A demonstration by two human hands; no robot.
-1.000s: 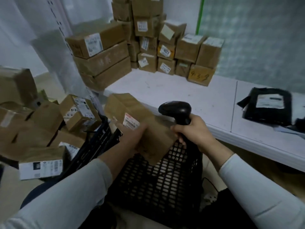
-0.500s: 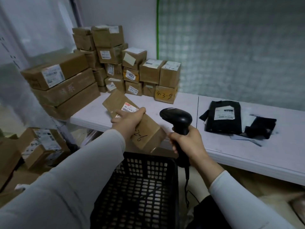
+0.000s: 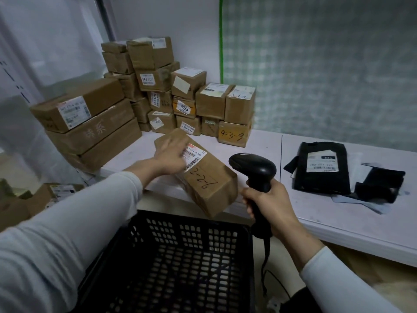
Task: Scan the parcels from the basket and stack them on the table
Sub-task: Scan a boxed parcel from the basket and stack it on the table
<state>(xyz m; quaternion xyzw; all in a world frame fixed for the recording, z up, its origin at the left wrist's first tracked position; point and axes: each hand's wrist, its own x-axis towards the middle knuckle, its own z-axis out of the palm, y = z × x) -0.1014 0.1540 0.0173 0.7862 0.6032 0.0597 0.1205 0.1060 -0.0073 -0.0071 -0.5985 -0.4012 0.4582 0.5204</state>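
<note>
Parcel (image 3: 203, 184) lowered, left hand (image 3: 171, 157) atop, scanner (image 3: 255, 168) gripped

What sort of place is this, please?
Probably a parcel sorting room: labelled brown cardboard boxes stacked on the white table, a black handheld barcode scanner, and a black plastic mailer bag.

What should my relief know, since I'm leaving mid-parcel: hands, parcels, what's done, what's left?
Left hand: lies on top of the brown cardboard parcel marked 2-2-6; it is blurred, so the grip is unclear.
Right hand: grips the black handheld barcode scanner.
The parcel is tilted at the white table's front edge, above the black plastic lattice basket. No parcel shows in the visible part of the basket.
Done: many brown cardboard boxes are stacked at the table's back left.
Left: add 2-2-6 to the stack. Whether it has been scanned cannot be told.
</note>
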